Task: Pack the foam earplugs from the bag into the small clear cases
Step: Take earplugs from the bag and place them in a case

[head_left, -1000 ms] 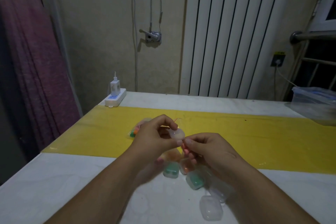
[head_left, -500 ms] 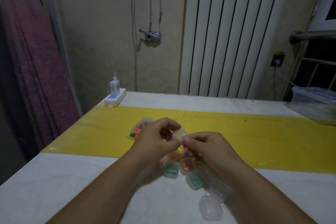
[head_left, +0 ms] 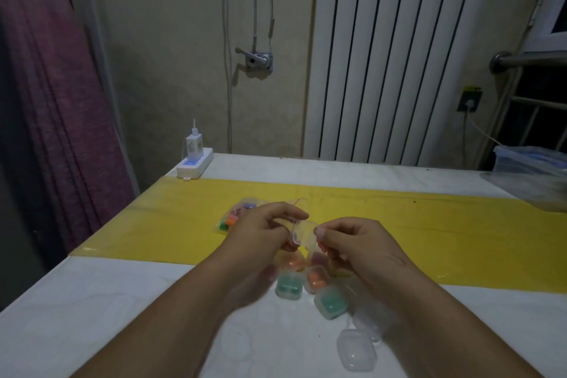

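A small clear case [head_left: 303,235] is held above the table between both hands. My left hand [head_left: 264,232] grips its left side with curled fingers, and my right hand [head_left: 356,244] pinches its right edge. Whether the case holds anything I cannot tell. Behind my left hand the bag of coloured foam earplugs [head_left: 234,216] lies on the yellow mat [head_left: 429,224]. Under my hands stand filled cases: a green one [head_left: 288,285], an orange one [head_left: 317,279] and another green one [head_left: 333,302]. Two empty clear cases [head_left: 356,353] lie near my right forearm.
A white power strip with a charger [head_left: 194,159] sits at the table's far left corner. A clear plastic box [head_left: 534,169] stands at the far right edge. The white tabletop [head_left: 122,316] runs to a left edge beside a purple curtain [head_left: 55,101].
Both hands have turned the clear case a little between them and shifted slightly right; more of the earplug bag shows behind my left hand.
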A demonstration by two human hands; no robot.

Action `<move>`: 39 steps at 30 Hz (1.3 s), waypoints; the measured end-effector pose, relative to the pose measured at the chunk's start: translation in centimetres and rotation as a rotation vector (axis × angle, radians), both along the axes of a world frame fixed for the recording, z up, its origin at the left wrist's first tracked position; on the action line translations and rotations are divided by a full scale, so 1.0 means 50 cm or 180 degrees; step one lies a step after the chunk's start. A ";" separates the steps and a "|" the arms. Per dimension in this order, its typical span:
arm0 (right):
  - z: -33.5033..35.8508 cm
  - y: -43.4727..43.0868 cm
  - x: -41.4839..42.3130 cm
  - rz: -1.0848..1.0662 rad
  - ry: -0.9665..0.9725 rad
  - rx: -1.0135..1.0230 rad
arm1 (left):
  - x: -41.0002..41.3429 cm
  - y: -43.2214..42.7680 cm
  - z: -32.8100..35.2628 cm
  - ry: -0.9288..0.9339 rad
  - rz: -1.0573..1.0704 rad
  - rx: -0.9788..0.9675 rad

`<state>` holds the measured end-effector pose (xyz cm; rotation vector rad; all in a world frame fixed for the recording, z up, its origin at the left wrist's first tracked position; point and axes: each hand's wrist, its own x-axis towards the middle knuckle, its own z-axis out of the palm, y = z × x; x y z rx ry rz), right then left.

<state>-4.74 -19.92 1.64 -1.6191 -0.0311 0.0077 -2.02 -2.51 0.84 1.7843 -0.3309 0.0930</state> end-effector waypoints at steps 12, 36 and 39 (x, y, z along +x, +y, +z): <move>0.009 0.002 0.001 -0.0434 -0.0736 0.0081 | 0.004 -0.005 -0.003 -0.0686 0.0358 0.0745; -0.002 0.031 -0.012 -0.0652 -0.1165 -0.1314 | 0.005 -0.008 -0.004 -0.0377 0.0224 0.0384; -0.006 0.029 -0.006 -0.0635 -0.1181 -0.1138 | 0.004 -0.008 -0.004 -0.0382 0.0235 0.0340</move>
